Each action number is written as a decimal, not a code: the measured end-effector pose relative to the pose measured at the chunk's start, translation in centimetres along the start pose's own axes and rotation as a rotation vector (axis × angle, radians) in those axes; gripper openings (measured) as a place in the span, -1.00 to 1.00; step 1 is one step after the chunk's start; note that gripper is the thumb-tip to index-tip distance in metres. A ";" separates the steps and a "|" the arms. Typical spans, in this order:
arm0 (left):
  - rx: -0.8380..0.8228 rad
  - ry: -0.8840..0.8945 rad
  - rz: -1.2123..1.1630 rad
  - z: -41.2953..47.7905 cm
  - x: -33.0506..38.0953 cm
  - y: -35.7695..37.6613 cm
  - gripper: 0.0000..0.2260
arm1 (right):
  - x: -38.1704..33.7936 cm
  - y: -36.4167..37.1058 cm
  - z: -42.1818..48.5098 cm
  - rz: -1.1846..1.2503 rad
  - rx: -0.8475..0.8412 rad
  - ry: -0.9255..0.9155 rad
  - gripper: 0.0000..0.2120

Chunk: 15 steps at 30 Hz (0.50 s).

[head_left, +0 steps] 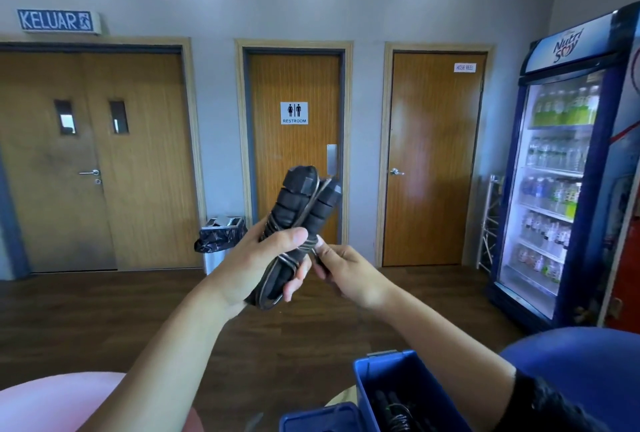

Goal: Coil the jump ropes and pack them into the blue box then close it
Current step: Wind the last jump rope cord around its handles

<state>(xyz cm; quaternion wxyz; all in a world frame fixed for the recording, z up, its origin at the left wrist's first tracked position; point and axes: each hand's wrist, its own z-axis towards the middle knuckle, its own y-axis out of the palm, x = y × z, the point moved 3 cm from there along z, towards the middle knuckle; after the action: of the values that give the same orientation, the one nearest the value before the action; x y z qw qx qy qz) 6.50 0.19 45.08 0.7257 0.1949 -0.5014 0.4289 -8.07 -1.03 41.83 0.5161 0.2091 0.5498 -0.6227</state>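
Observation:
A black jump rope with two foam handles side by side is held up at chest height. Its thin cord is wound around the handles. My left hand grips the lower part of the bundle, thumb across the front. My right hand pinches the cord's loose end right beside the bundle. The blue box stands open at the bottom of the view, under my right forearm. Another coiled black rope lies inside it. The box's blue lid hangs open to its left.
A blue round surface is at the lower right and a pink rounded one at the lower left. A drinks fridge stands at the right. A lined bin sits by the restroom door, beyond the dark wooden floor.

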 end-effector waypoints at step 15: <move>0.089 -0.496 1.421 0.0 -3.0 -1.4 -0.15 | -5.2 -0.6 -3.1 -1.032 0.111 -0.325 -0.61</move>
<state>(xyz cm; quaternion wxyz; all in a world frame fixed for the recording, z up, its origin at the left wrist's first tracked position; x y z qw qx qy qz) 7.28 -1.88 42.56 0.1316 -0.0552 -0.6375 0.7571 -7.52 3.84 45.48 0.2096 -0.1601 0.4605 -0.8476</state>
